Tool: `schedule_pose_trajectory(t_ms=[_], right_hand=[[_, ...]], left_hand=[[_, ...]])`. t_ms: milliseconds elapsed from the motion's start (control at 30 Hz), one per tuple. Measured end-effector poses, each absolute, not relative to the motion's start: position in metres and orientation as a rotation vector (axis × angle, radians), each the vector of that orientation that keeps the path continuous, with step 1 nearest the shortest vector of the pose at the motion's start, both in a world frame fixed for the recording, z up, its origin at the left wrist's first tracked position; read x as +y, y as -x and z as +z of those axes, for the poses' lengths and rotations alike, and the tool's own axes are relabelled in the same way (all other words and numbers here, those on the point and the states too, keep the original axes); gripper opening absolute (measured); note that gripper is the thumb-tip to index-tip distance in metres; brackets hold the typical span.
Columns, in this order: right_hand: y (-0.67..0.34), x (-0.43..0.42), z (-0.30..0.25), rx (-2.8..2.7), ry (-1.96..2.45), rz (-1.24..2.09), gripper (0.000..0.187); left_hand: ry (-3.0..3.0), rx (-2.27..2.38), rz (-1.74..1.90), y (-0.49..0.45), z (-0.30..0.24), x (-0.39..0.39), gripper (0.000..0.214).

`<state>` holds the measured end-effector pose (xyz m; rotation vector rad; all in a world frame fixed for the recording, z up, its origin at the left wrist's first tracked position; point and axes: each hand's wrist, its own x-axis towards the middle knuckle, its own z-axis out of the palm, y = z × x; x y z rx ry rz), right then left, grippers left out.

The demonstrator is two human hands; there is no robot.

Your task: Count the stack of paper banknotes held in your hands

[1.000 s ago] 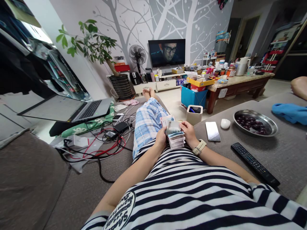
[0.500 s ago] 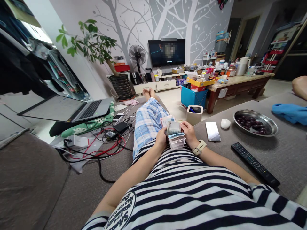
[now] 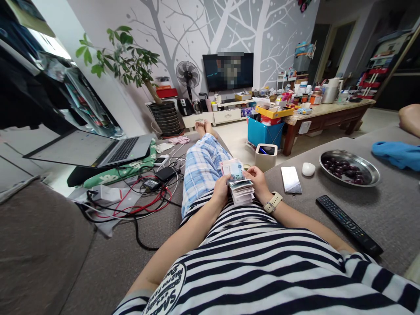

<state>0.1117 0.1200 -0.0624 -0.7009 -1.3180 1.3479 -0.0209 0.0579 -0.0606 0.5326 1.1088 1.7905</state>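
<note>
A bundle of banknotes [image 3: 242,193] is held over my lap, its lower part bent down toward my belly in layers. My left hand [image 3: 221,190] is closed on the left side of the bundle, thumb on top. On the right, my right hand [image 3: 257,183] pinches the edge of a bluish-green banknote [image 3: 235,172] marked 10, which faces up at the top. Behind it a pinkish note pokes out at the upper left. The fingers under the bundle are hidden. A beige watch [image 3: 273,202] is on my right wrist.
Right of me on the grey sofa lie a phone [image 3: 291,180], a white mouse [image 3: 308,169], a remote control [image 3: 348,225] and a metal bowl [image 3: 374,178] of dark fruit. To my left are tangled cables [image 3: 157,197] and an open laptop [image 3: 131,151]. A bin [image 3: 266,161] stands beyond the sofa.
The greyish note on top has given way to a bluish-green one marked 10, and the bent-down part now shows a dark greenish note uppermost. Both hands stay in nearly the same place.
</note>
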Motion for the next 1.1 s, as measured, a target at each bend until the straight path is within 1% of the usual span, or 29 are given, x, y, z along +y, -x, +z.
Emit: schedule_pose_trajectory(t_ms=[167, 433, 633, 1100], right_hand=[[-0.112, 0.123, -0.065, -1.348, 0.741, 1.311, 0.05], [-0.114, 0.12, -0.064, -1.419, 0.756, 1.253, 0.051], [-0.114, 0.117, -0.061, -1.388, 0.704, 1.268, 0.05], [-0.116, 0.113, -0.055, -1.4, 0.651, 1.324, 0.049]], left_hand=[[-0.563, 1.14, 1.746, 0.017, -0.053, 0.053, 0.009], [-0.525, 1.175, 1.778, 0.018, -0.055, 0.054, 0.007], [-0.427, 1.108, 1.804, 0.017, -0.057, 0.06, 0.014], [-0.465, 1.071, 1.798, 0.015, -0.052, 0.057, 0.016]])
